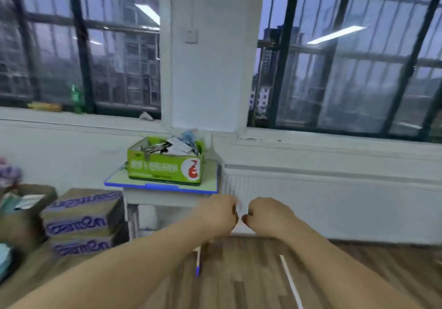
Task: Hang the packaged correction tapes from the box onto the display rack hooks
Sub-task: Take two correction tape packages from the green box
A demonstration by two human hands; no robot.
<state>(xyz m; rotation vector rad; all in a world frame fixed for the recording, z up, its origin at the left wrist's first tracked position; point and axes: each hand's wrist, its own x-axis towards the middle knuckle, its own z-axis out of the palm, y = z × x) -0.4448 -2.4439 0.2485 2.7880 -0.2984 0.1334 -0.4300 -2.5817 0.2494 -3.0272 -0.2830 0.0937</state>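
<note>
Fingers of the left hand point(217, 213) and right hand point(269, 215) are clenched, seemingly empty, and the packaged correction tapes point(178, 147) in the box point(165, 168) beyond them look light and slick, best pinched by a card edge.

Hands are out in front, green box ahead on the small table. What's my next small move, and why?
Probably reach the left hand forward to the green box and take one of the packets heaped inside. Both it and the right hand hang curled, close together, short of the small table. Blur hides whether they hold anything. No rack shows.
</note>
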